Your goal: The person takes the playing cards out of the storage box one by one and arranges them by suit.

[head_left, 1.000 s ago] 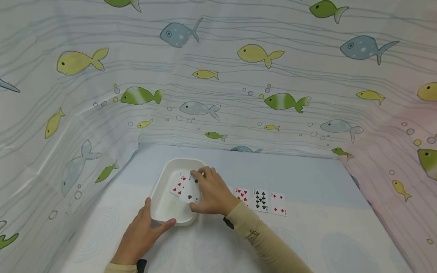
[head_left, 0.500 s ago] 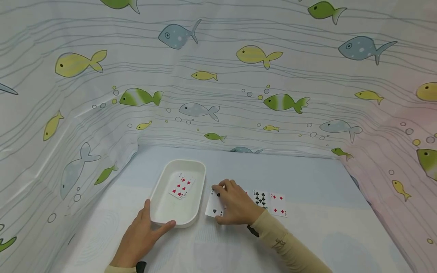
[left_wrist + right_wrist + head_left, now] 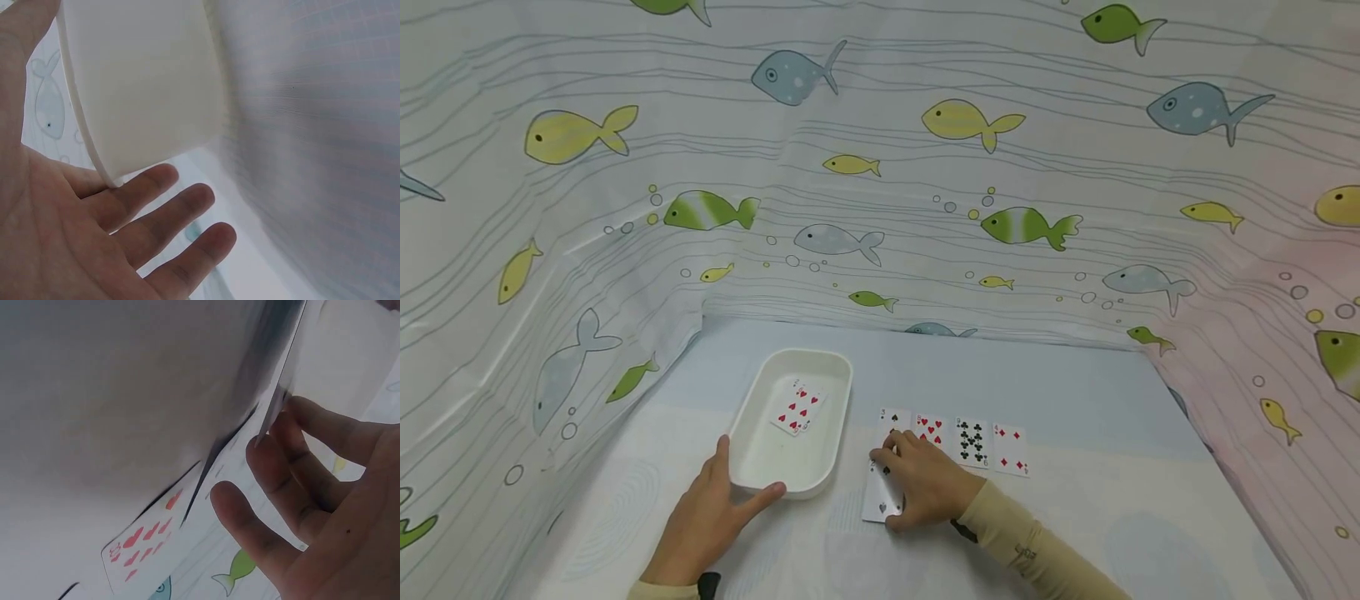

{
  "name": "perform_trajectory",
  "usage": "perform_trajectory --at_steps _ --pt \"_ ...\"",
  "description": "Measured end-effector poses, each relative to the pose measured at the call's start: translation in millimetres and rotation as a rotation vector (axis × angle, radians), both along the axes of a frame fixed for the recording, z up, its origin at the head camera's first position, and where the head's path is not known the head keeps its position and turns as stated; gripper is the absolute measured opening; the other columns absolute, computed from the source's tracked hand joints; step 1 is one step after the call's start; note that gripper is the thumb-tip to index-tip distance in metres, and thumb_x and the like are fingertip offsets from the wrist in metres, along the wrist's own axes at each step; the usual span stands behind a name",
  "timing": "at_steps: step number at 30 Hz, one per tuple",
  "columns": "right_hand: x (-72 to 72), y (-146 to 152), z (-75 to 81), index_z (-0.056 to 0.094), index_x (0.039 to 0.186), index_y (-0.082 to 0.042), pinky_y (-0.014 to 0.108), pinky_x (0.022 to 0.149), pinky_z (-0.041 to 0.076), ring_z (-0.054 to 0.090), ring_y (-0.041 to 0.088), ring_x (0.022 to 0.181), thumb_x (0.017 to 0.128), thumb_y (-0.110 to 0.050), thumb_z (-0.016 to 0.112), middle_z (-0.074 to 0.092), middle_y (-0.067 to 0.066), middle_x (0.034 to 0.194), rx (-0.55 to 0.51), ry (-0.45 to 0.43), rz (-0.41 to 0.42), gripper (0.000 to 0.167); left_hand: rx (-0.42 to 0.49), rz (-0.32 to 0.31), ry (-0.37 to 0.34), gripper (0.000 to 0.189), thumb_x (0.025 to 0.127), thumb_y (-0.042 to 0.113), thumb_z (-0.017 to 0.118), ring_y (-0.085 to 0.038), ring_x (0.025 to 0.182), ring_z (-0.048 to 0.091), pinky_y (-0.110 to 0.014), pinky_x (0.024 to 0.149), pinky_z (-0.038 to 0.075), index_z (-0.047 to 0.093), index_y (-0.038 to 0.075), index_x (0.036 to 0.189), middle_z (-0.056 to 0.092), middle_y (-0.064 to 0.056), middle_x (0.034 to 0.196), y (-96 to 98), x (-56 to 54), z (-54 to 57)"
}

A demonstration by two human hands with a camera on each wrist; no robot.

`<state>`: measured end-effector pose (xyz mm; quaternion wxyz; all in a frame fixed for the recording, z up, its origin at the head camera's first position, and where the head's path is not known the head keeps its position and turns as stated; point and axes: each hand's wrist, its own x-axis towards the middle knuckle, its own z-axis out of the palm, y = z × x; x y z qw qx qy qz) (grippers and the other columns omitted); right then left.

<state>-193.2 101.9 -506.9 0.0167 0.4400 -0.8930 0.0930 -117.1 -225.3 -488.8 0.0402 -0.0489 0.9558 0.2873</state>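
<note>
My left hand (image 3: 697,522) lies at the near left corner of a white tray (image 3: 844,408), thumb on the near rim and fingers along its left side. In the left wrist view those fingers are extended and spread beside the tray wall (image 3: 144,81). Inside the tray lie overlapping playing cards, a hearts card (image 3: 793,414) on top. My right hand (image 3: 936,483) pinches a spades playing card (image 3: 880,498) between thumb and fingertips, to the right of the tray. Partly hidden behind that hand is another spades card (image 3: 893,417).
To the right, a row of face-up cards continues with a hearts card (image 3: 931,428), a nine of clubs (image 3: 973,442) and a four of diamonds (image 3: 1011,450). Fish-patterned sheeting (image 3: 910,192) rises at the back and both sides of the table.
My right hand has carried the spades card out of the tray, rightward and then nearer me, in front of the row. The left hand has stayed at the tray.
</note>
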Motion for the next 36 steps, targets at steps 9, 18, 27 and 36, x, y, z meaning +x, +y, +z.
perform_trajectory --at_steps 9,18,27,36 --pt "5.3 -1 -1.3 0.057 0.138 -0.011 0.03 0.087 0.048 0.05 0.015 0.105 0.067 -0.048 0.08 0.052 0.001 0.119 0.043 -0.028 -0.003 0.084 0.005 0.006 -0.016 0.129 0.083 0.078 0.062 -0.051 0.136 0.039 -0.064 0.108 0.035 -0.001 -0.005 0.159 0.029 -0.032 0.155 -0.2 -0.6 0.6" --pt "5.6 -2 0.1 0.058 0.138 -0.012 0.03 0.086 0.047 0.049 0.015 0.104 0.068 -0.053 0.079 0.052 0.001 0.119 0.04 -0.009 0.002 0.084 0.005 0.003 -0.019 0.129 0.083 0.078 0.062 -0.051 0.135 0.04 -0.064 0.107 0.035 -0.001 -0.005 0.159 0.029 -0.032 0.155 -0.3 -0.9 1.4" --pt "-7.9 -20 19.3 0.058 0.14 -0.012 0.029 0.084 0.051 0.052 0.015 0.103 0.089 -0.045 0.073 0.055 0.004 0.125 -0.08 -0.05 -0.112 0.063 0.01 0.005 -0.02 0.13 0.082 0.079 0.061 -0.05 0.136 0.04 -0.064 0.107 0.035 -0.002 -0.004 0.16 0.029 -0.03 0.156 -1.2 0.2 -0.2" --pt "-28.1 -62 39.8 0.057 0.141 -0.011 0.029 0.081 0.056 0.059 0.016 0.104 0.096 -0.036 0.067 0.058 0.006 0.126 -0.292 -0.002 -0.26 0.052 0.018 0.006 -0.018 0.129 0.083 0.078 0.062 -0.05 0.135 0.04 -0.064 0.107 0.036 -0.001 -0.005 0.159 0.029 -0.031 0.155 -1.9 -0.7 -1.2"
